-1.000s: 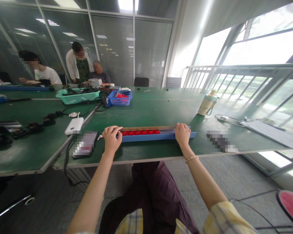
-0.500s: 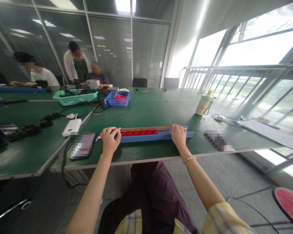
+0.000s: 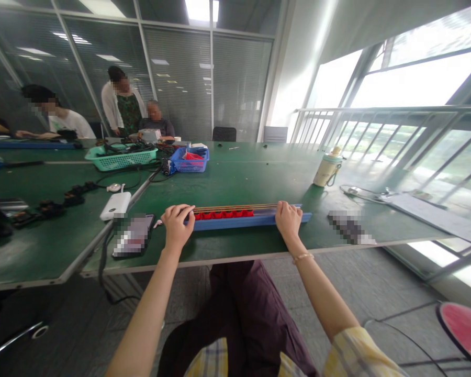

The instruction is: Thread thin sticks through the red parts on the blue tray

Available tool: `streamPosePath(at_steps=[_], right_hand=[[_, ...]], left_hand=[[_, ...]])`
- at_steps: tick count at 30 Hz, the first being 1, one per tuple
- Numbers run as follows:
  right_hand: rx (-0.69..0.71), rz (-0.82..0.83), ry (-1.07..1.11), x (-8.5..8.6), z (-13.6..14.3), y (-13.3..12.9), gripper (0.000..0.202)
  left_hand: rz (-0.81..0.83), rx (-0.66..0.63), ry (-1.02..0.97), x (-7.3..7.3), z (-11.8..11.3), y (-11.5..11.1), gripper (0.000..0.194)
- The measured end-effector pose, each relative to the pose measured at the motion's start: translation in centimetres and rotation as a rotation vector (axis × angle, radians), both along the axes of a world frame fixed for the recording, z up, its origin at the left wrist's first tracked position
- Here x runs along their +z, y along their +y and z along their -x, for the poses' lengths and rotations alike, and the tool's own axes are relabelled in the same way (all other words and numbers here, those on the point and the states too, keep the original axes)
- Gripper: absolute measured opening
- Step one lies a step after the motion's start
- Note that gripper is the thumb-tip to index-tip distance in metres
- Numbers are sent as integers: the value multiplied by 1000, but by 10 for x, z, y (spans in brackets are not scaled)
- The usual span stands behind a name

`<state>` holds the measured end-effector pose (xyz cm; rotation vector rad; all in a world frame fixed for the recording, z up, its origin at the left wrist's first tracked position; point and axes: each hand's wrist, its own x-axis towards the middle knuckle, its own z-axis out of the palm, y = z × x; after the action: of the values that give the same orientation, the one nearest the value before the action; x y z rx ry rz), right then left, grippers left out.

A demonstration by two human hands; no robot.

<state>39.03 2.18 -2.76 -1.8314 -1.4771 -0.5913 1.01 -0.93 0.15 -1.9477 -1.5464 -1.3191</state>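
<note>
A long blue channel lies lengthwise on the green table in front of me. Several red pieces sit in a row inside it, left of centre. Thin yellowish strips run along the top from one hand to the other. At the left end, my left hand is closed, thumb and fingers pinching the strips where they meet the channel. My right hand has its fingers curled over the strips' other end, near the channel's right end. Both sets of fingertips are partly hidden.
A phone and a white power bank lie left; another dark, blurred item lies right. A bottle stands farther back. Beyond are a green basket and a blue basket. Several people are across the table.
Both hands stay on the strips and channel, with almost no movement. My right hand has shifted very slightly.
</note>
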Motion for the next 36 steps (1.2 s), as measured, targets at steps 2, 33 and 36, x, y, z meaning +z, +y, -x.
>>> streamPosePath(at_steps=[2,33,36], right_hand=[[1,11,-3,1,1,0,48],[122,12,22,1,-4,7,43],[107,-21,-1,2,-1,5,41]], left_hand=[[-9,-5,4,1,-1,-1,26],[-54,-75,-14,3,-2,2,19],[-65,-79,4,2,-1,3,19]])
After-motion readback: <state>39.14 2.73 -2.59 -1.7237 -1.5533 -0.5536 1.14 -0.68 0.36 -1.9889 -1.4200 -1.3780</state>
